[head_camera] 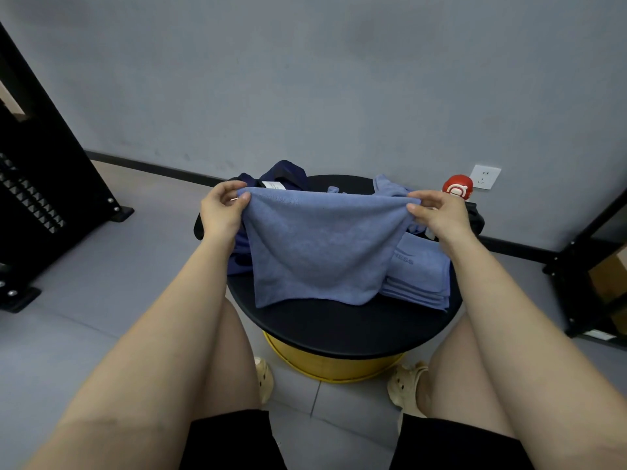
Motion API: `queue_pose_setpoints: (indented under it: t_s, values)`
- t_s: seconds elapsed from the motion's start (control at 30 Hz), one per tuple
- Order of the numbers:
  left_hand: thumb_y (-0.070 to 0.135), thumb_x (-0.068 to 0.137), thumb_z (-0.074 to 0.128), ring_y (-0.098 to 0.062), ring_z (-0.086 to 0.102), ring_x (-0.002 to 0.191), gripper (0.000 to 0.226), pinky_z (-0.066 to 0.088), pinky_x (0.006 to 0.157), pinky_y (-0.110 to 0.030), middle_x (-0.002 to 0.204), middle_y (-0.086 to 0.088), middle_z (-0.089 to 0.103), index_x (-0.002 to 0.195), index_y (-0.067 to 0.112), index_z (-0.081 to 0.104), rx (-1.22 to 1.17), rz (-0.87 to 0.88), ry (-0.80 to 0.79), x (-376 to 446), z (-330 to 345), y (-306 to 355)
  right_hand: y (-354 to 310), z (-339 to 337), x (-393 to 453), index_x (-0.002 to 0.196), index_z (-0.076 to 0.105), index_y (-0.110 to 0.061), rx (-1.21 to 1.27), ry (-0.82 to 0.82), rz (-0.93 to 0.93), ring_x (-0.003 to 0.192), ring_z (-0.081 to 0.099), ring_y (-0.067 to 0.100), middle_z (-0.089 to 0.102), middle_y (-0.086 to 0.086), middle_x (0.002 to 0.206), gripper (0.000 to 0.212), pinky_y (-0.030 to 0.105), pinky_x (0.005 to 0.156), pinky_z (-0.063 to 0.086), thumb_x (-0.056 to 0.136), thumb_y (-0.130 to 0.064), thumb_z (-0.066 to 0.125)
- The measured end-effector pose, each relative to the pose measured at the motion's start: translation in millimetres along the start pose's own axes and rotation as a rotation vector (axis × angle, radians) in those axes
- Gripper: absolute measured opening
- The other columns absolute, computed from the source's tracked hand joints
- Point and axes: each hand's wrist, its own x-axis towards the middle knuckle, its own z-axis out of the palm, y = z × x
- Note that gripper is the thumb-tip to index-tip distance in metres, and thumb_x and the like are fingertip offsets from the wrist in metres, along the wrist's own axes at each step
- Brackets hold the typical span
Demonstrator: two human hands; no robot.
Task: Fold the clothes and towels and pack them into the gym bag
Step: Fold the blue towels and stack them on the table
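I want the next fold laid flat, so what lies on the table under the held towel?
Both the left hand and right hand pinch the towel above the table. Its hanging cloth hides the spot below. A folded towel stack crowds the right, dark clothes the left.

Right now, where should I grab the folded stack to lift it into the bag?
Take the folded stack by its near layered edge, coming from the front right with the right hand; the layers show there, and the held towel covers its left side.
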Motion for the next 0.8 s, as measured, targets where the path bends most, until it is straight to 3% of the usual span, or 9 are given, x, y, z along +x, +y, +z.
queue_pose_setpoints:
  t_s: [0.17,0.3,0.37,0.5,0.57,0.7,0.8]
  values:
    - [0.002,0.086,0.062,-0.013,0.061,0.084,0.022,0.05,0.08,-0.024,0.089,-0.002,0.066,0.107,0.011,0.065,-0.026,0.022,0.007,-2.3,1.6,3.2,-2.3,0.0,0.9,0.114,0.068,-0.013,-0.197,0.155,-0.118,0.089,0.06,0.013,0.064,0.001,0.098,0.027,0.009,0.066,0.042,0.087,-0.007,0.065]
    - [0.006,0.087,0.063,-0.007,0.061,0.077,0.019,0.048,0.066,-0.024,0.084,0.004,0.066,0.104,0.014,0.066,-0.059,0.028,0.051,-3.6,2.6,6.7,-4.7,0.7,-0.3,0.115,0.068,-0.015,-0.194,0.214,-0.16,0.09,0.062,0.016,0.066,0.002,0.102,0.027,0.021,0.08,0.048,0.088,-0.01,0.065]
    - [0.007,0.087,0.063,-0.004,0.06,0.074,0.017,0.048,0.061,-0.023,0.081,0.007,0.066,0.101,0.016,0.066,-0.047,0.04,0.057,-4.6,2.8,7.2,-5.7,0.5,0.3,0.11,0.07,-0.016,-0.187,0.212,-0.156,0.093,0.063,0.016,0.067,0.008,0.107,0.023,0.023,0.08,0.049,0.088,-0.011,0.065]
    - [0.004,0.086,0.063,0.0,0.06,0.073,0.02,0.049,0.065,-0.011,0.081,0.008,0.065,0.105,0.008,0.067,-0.011,0.085,0.071,-4.3,1.0,6.5,-6.4,0.6,-1.3,0.105,0.072,-0.013,-0.195,0.221,-0.176,0.089,0.061,0.01,0.069,0.007,0.106,0.019,0.012,0.075,0.043,0.088,-0.011,0.065]
    - [0.003,0.086,0.063,-0.002,0.061,0.076,0.021,0.051,0.071,-0.012,0.086,0.003,0.067,0.107,0.005,0.067,0.013,0.101,0.071,-4.1,-0.9,6.2,-6.9,0.6,-3.3,0.104,0.073,-0.011,-0.23,0.225,-0.209,0.086,0.061,0.008,0.069,0.005,0.104,0.018,0.005,0.072,0.041,0.088,-0.011,0.064]
    - [0.004,0.087,0.063,-0.006,0.06,0.079,0.024,0.049,0.068,-0.007,0.093,-0.004,0.066,0.11,0.006,0.066,0.085,0.134,0.089,-3.7,-2.6,5.2,-6.3,-0.2,-5.5,0.103,0.073,-0.009,-0.342,0.216,-0.292,0.093,0.063,0.019,0.07,0.008,0.102,0.018,0.022,0.084,0.044,0.09,-0.012,0.06]
    - [0.009,0.087,0.063,0.0,0.058,0.073,0.018,0.045,0.062,-0.003,0.088,0.0,0.064,0.105,0.007,0.068,0.159,0.167,0.125,-4.1,-3.0,5.8,-5.9,-3.1,-6.0,0.1,0.071,-0.005,-0.417,0.231,-0.394,0.096,0.06,0.023,0.069,0.011,0.101,0.019,0.023,0.084,0.041,0.092,-0.011,0.056]
